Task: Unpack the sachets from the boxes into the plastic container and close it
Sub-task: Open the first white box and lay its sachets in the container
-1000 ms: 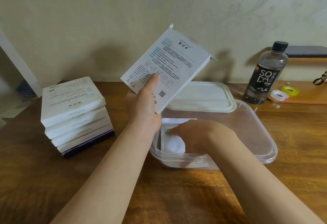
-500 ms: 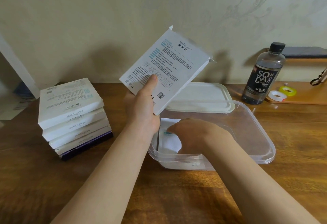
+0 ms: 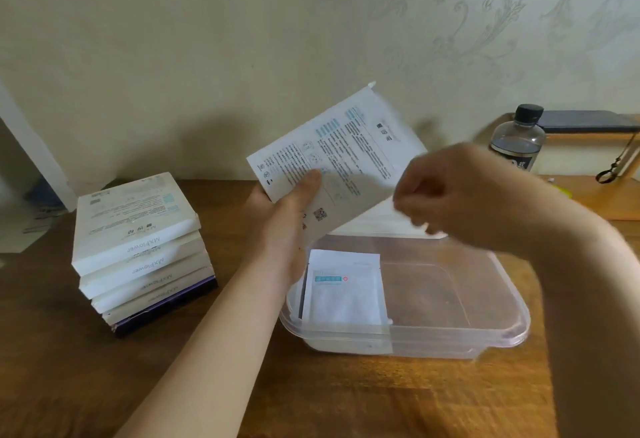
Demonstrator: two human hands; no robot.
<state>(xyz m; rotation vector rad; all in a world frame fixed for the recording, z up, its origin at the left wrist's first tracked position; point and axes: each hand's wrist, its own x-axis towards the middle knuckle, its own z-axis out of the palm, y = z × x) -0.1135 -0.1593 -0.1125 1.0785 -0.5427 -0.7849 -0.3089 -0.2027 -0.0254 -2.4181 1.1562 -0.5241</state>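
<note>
Head view: the left grip (image 3: 277, 230) holds a box (image 3: 332, 167) up over the left end of the container (image 3: 512, 333), thumb on the printed face, the box tilted with its far corner raised toward the wall. The right grip (image 3: 446, 192) has come up out of the container, where it lay on the sachet a second ago. It now hangs in the air just beside the box's right edge. It is blurred by motion with the fingers curled, and I cannot tell whether it pinches anything.

The sachet (image 3: 344, 292) is left lying flat in the container's left end, with neither hand touching it. The lid (image 3: 377, 221) lies behind the container, partly hidden by the box. To the left, a stack of boxes (image 3: 138, 250) stands on the tabletop (image 3: 346, 396) where it stood before. A bottle (image 3: 517, 140) stands at the far right.

So that sachet looks delivered, and the right grip is likely heading back to the held box for the next one. The task seems to be at an early stage: the stack is yet to be emptied and the lid is still off
</note>
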